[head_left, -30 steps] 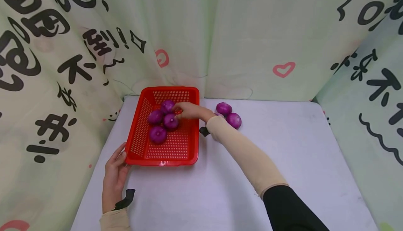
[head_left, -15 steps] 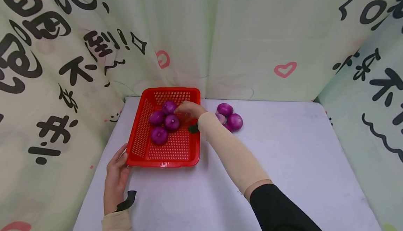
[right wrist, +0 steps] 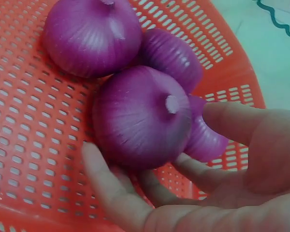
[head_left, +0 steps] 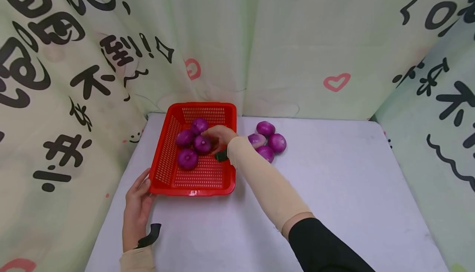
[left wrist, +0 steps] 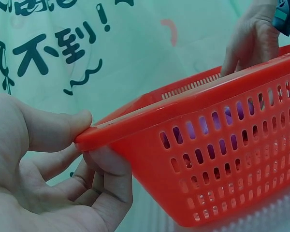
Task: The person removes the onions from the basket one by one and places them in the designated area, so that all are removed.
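Right hand [head_left: 219,135] shifted slightly left | curled round purple onion [right wrist: 135,118] | left hand [head_left: 136,208] pinches red basket [head_left: 178,191]

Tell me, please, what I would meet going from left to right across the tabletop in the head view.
Left grip → red perforated basket with purple onions in it → four loose onions outside the basket → black sleeve of the right arm.

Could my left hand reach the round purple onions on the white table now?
Probably not: your left hand pinches a red plastic basket, which lies with the beige-sleeved right forearm between that hand and those onions.
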`<state>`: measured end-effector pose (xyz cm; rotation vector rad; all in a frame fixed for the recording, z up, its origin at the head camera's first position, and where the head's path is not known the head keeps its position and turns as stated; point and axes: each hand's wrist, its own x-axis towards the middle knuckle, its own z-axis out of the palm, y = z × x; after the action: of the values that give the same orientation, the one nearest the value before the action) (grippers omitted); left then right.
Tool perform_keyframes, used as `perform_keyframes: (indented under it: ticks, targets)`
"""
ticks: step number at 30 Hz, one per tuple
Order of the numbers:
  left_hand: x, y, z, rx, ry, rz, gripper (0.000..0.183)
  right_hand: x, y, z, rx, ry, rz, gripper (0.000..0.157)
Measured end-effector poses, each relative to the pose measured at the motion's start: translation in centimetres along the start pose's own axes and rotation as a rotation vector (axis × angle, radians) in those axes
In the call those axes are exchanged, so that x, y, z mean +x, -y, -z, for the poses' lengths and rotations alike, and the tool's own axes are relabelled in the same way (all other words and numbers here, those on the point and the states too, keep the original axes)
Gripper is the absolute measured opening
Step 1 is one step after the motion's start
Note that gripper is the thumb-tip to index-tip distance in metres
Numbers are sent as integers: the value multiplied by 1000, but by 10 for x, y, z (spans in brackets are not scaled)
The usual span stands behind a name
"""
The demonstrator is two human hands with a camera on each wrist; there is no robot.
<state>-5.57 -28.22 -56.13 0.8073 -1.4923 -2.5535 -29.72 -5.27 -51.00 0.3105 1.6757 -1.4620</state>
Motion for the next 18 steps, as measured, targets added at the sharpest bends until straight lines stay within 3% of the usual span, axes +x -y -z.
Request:
perform_keyframes:
  ticks: [6,13,18]
  targets:
    - [2,2,1,21,-6,7,59,5,-6,-5,-6,4,9,36]
    - [0,3,1,14,-10,8,58,7,-11,-10,-44,10,-3,38]
    - [1,1,0,1,-8,10,58,7,-15,-11,-48,-5,37,42]
